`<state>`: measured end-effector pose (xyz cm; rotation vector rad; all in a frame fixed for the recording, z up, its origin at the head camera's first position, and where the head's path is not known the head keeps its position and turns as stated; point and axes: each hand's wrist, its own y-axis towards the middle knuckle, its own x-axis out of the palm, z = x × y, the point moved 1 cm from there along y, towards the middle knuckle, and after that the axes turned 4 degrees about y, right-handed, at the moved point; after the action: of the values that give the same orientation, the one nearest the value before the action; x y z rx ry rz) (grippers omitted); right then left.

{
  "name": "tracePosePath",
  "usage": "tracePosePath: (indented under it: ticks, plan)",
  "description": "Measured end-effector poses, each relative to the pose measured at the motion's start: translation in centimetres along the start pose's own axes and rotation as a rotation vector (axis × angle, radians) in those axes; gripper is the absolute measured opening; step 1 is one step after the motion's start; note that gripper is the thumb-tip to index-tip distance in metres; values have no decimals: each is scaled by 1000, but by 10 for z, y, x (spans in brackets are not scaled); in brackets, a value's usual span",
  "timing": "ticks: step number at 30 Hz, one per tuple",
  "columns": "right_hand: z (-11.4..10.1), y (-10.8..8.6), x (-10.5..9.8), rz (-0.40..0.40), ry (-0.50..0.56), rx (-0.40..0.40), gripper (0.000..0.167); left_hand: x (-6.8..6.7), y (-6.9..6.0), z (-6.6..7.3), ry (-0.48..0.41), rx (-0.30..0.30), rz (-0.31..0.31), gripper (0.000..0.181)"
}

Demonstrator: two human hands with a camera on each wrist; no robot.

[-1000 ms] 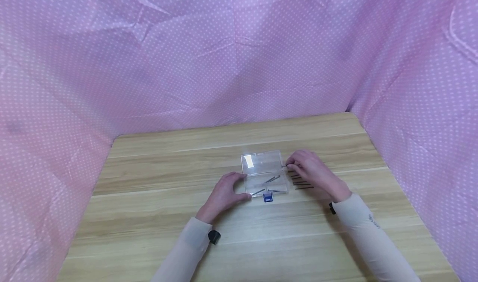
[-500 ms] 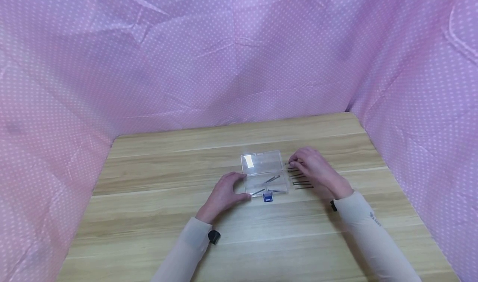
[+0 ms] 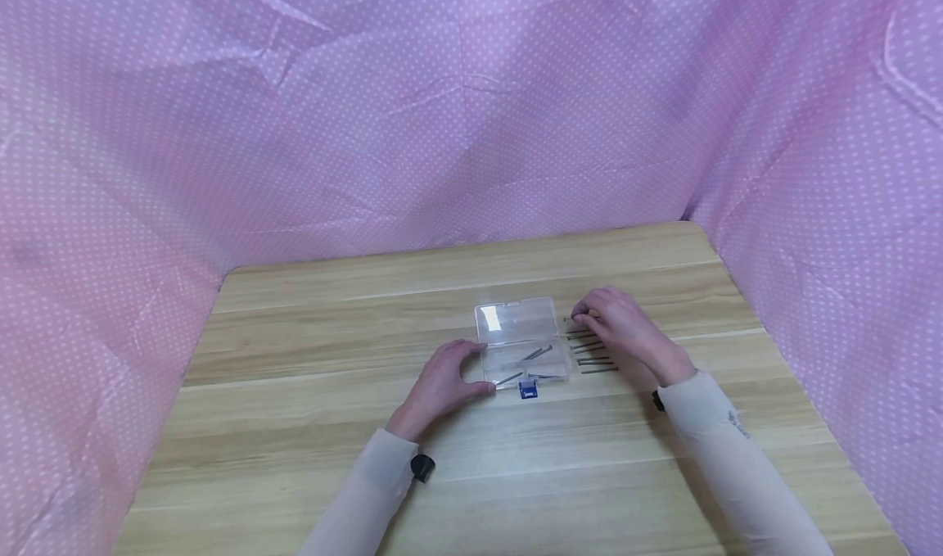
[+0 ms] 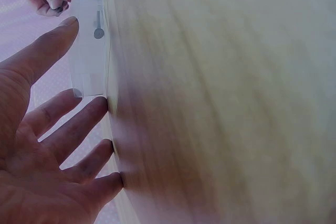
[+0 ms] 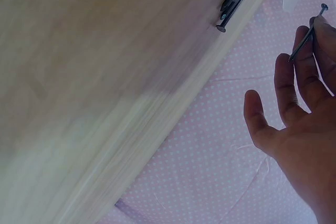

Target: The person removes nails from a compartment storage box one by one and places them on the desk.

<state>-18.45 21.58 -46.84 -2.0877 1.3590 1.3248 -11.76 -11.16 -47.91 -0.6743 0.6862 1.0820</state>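
Note:
A clear plastic box [image 3: 554, 314] lies with its lid folded back on the table, its blue latch [image 3: 528, 389] facing me. Several nails [image 3: 510, 378] are in its near half. At the box's left side rests my left hand [image 3: 442, 380], thumb and fingers spread, with the thumb and index fingertips touching the box. My right hand [image 3: 622, 327] is just past the box's right side, and between its thumb and fingers it pinches a nail [image 5: 308, 34], head upward in the right wrist view. Beneath and beside that hand, several more nails [image 3: 598, 363] lie in a row.
The wooden table [image 3: 309, 425] has rounded far corners. Pink dotted cloth [image 3: 354, 130] hangs behind it and along both sides. A black band [image 3: 422, 467] sits at the left wrist, and another black piece [image 3: 658, 400] shows at the right wrist.
My right hand has shifted slightly right and away from the box, over the far end of the nail row. The left hand and the box stay put.

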Motion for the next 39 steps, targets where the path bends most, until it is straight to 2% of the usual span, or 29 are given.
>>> tracePosePath:
  ticks: [7,19,39]
  plan:
    - [3,1,2,-12,-15,10,8,1,0,0,5,-1,1,71]
    - [9,8,6,-97,-47,30,6,4,0,0,4,-2,6,71]
    - [17,10,10,-156,-53,61,5,5,-1,1,-3,4,15,71]
